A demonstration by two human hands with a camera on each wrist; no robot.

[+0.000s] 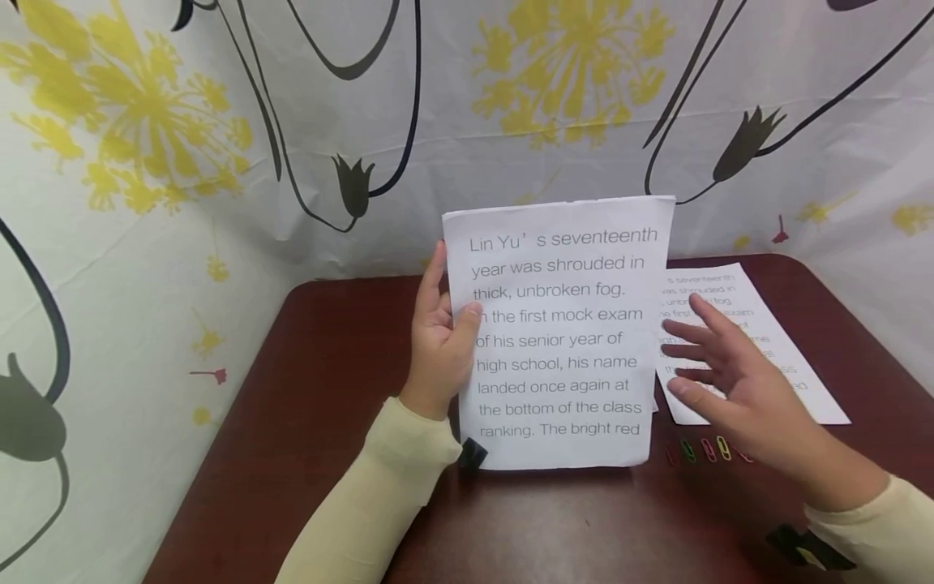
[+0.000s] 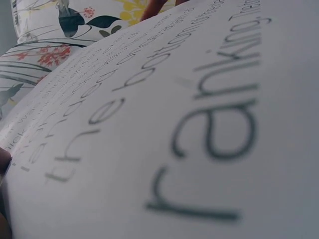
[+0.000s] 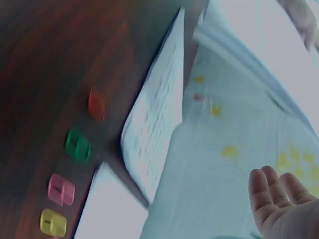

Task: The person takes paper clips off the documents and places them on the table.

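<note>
My left hand (image 1: pixel 441 345) grips a stack of printed paper (image 1: pixel 562 341) by its left edge, with the thumb over the front. The stack stands nearly upright above the table, its text facing me. In the left wrist view the printed page (image 2: pixel 124 149) fills most of the frame, large letters close to the camera. My right hand (image 1: pixel 744 389) is held off the stack's right edge, fingers spread and holding nothing. In the right wrist view the stack's layered edge (image 3: pixel 239 62) shows several sheets, and the right fingers (image 3: pixel 274 191) are apart from it.
Another printed sheet (image 1: pixel 718 276) lies on the dark red table (image 1: pixel 292 454) at the right. Several coloured paper clips, among them a green one (image 1: pixel 688 451) and a yellow one (image 1: pixel 723 448), lie in a row before it. A flower-patterned cloth (image 1: pixel 438 105) hangs behind.
</note>
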